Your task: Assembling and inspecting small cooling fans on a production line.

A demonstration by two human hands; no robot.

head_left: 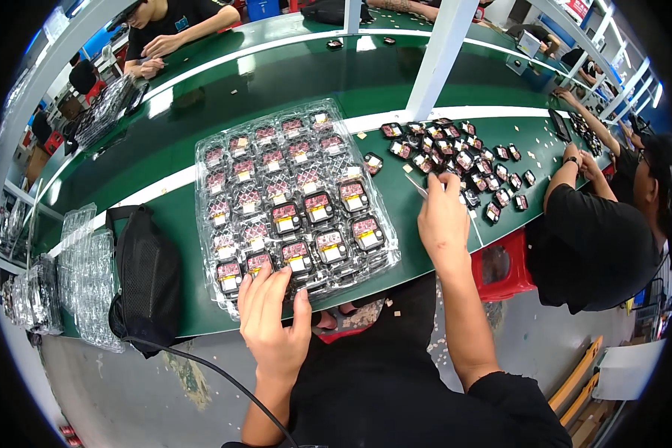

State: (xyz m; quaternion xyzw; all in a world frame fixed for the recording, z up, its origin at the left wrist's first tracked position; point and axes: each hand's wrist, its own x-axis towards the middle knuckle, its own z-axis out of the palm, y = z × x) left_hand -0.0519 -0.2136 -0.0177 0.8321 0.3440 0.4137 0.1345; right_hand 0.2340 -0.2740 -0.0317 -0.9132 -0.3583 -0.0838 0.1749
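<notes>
A stack of clear plastic blister trays (387, 257) lies in front of me on the green bench. Small black square-cased parts (367, 233) with pink, white and yellow faces sit in the nearer pockets of the top tray. My left hand (272, 317) is at the tray's front edge, fingers apart, fingertips at the front-row parts; it grips nothing visible. To the right, my right hand (446, 220) is closed on a thin pale stick-like tool (415, 184), whose exact kind is unclear. Just beyond that hand spreads a loose pile of similar black-cased parts (464, 160).
A black mesh bag (149, 272) and more clear trays (86, 276) lie at the left. A black cable (224, 372) runs toward me. At the right sits a co-worker in black (601, 239), near a red stool (502, 269). A white post (442, 60) rises beyond the pile.
</notes>
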